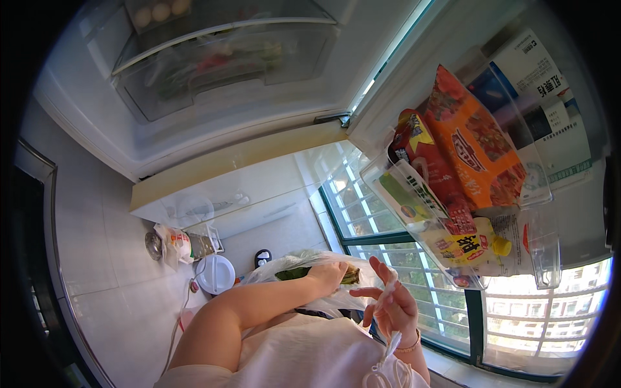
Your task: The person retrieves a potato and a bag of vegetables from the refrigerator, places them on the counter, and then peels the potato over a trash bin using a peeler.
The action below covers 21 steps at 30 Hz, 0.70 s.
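A clear plastic bag (291, 259) is spread in front of my body, with a bunch of leafy green vegetables (351, 275) lying inside its mouth. My left hand (329, 278) reaches into the bag and grips the bunch near its cut stem ends. The leaves show left of the hand, partly veiled by the film. At the bag's right side, my right hand (395, 301) holds the gathered plastic between its fingers, some fingers extended. A bracelet circles that wrist.
Ahead stands an open refrigerator (252, 104) with a clear drawer (228, 68) and eggs (161, 11) above. Its door (572, 213) carries food packets (478, 150) on the right. On the floor side are a lidded jar (196, 245), a white round container (216, 274) and a cord (180, 315). Barred windows (436, 286) adjoin.
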Motion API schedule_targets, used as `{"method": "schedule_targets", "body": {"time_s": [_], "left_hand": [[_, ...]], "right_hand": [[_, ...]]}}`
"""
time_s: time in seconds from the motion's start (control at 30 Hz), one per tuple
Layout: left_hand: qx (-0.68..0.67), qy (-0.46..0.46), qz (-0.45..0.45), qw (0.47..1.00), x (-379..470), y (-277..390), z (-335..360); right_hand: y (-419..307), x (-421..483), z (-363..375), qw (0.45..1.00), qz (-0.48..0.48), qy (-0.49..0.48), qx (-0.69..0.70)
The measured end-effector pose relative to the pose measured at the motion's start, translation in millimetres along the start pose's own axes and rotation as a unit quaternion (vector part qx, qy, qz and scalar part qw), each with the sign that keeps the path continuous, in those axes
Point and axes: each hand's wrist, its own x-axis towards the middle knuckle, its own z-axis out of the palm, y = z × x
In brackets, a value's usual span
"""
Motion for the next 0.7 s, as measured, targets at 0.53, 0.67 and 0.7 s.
{"method": "schedule_targets", "body": {"time_s": [0.53,0.67,0.7], "left_hand": [[-0.151,0.092,0.144,0.974,-63,-65,-103],[-0.068,0.11,0.208,0.969,-69,-75,-103],[-0.063,0.104,0.216,0.969,-72,-78,-104]], "right_hand": [[-11,6,-4,0.998,-0.017,-0.061,0.022],[-14,5,-1,0.998,-0.011,-0.053,0.01],[-15,6,-2,0.999,-0.008,-0.051,-0.001]]}}
